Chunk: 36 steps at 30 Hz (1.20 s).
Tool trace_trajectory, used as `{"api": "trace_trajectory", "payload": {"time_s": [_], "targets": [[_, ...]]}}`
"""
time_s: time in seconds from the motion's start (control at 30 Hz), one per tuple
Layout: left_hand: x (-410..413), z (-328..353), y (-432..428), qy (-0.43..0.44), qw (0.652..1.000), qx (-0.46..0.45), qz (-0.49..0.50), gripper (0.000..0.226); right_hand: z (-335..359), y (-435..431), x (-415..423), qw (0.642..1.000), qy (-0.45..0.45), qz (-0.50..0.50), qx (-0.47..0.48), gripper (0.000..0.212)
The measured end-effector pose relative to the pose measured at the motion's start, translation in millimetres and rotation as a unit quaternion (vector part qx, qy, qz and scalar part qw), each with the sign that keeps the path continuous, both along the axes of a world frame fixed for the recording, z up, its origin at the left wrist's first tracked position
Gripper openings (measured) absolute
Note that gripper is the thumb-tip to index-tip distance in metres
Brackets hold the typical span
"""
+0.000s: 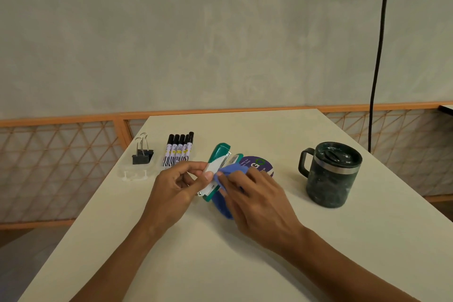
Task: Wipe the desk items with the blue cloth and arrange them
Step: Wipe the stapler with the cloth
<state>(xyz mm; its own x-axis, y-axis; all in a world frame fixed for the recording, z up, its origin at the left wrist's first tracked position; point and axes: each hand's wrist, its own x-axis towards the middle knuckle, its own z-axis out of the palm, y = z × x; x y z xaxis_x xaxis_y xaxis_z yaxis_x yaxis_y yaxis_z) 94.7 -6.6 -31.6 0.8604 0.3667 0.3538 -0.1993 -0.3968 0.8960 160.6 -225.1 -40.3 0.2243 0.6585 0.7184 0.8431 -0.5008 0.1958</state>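
My left hand [175, 186] grips a teal and white stapler [219, 157], tilted with its front end pointing away from me, just above the white desk [220, 265]. My right hand [255, 201] pinches the blue cloth [229, 171] and presses it against the stapler's right side; the cloth's lower end hangs onto the desk under the hand. Behind them lies a round purple coaster [260, 166], partly hidden by the cloth and stapler. Several black-capped markers [178, 151] lie side by side at the back left, with black binder clips [142, 153] further left.
A dark mug with a lid and handle [331, 174] stands at the right. A small clear plastic piece [134, 174] lies in front of the binder clips. A black cable [378, 56] hangs down at the back right. An orange lattice rail runs behind the desk.
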Motion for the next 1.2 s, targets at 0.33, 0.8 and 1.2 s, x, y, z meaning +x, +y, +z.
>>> {"api": "trace_trajectory", "payload": {"time_s": [0.33, 0.8, 1.2], "targets": [[-2, 2, -8, -0.016, 0.997, 0.070, 0.003, 0.027, 9, -15, 26, 0.955, 0.215, -0.031, 0.202, 0.035], [-5, 1, -9, -0.114, 0.961, 0.244, 0.059, 0.045, 23, -27, 20, 0.760, 0.544, 0.134, 0.330, 0.033], [-9, 6, -9, -0.125, 0.953, 0.271, 0.046, 0.055, 17, -40, 41, 0.895, 0.409, 0.089, 0.153, 0.045]]}}
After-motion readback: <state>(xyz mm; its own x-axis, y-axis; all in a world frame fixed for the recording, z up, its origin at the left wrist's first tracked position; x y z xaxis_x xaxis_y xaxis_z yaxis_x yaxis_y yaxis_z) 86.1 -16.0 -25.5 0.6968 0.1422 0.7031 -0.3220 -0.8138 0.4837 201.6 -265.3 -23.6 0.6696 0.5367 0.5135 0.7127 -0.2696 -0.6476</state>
